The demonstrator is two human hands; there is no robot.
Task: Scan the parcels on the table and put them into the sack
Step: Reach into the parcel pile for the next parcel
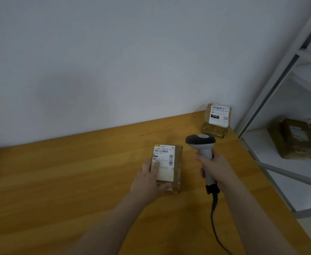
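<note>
Person, upper limbs only: bare left hand on bare left forearm; bare right hand on bare right forearm.

I see two brown taped parcels flat on the desk, white barcode labels up. The near parcel lies toward the right edge, my left hand resting on its near-left corner. The far parcel sits in the far right corner. The grey corded scanner is in my right hand, between them.
</note>
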